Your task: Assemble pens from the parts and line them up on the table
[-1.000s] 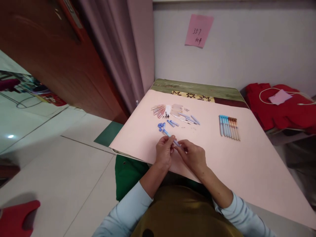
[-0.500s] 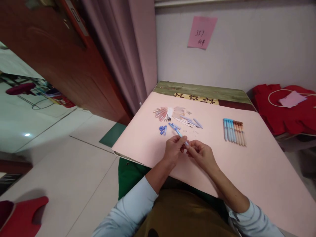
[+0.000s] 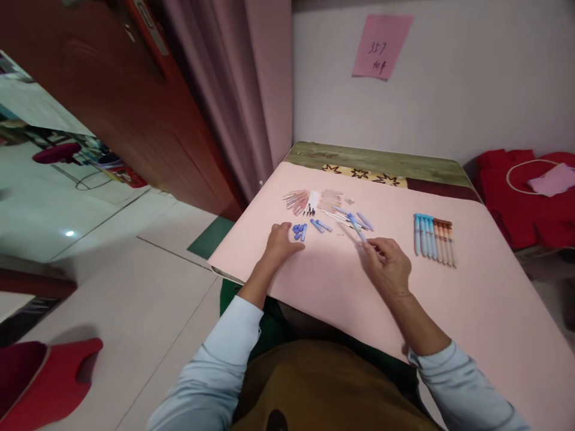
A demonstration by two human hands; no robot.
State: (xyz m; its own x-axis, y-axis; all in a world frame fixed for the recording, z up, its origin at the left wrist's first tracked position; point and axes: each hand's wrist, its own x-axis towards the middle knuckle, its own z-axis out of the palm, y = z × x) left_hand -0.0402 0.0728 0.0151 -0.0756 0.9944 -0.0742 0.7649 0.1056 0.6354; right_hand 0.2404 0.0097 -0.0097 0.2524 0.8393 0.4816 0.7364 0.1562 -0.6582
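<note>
In my right hand (image 3: 390, 263) is a light-blue pen (image 3: 356, 228), pinched near its lower end and pointing up and away over the table. My left hand (image 3: 282, 242) is at the small pile of blue pen caps (image 3: 297, 230), thumb and fingers apart around its near side. Whether a fingertip touches a cap I cannot tell. Two short blue pen parts (image 3: 320, 225) lie between the hands. Behind them are black tips (image 3: 309, 210), thin white refills (image 3: 340, 218) and lilac barrels (image 3: 365, 221).
Several finished-looking blue and brown pens (image 3: 433, 239) lie in a row on the right of the pink table cover (image 3: 467, 323). Clear and pinkish pen parts (image 3: 296, 201) are fanned out at the back left. A wooden door (image 3: 179, 120) stands left of the table; a red bag (image 3: 507, 203) is at right.
My hands have parted. The left let go of the pen and moved left to the cap pile; the right carried the pen a little to the right. The view has shifted slightly.
</note>
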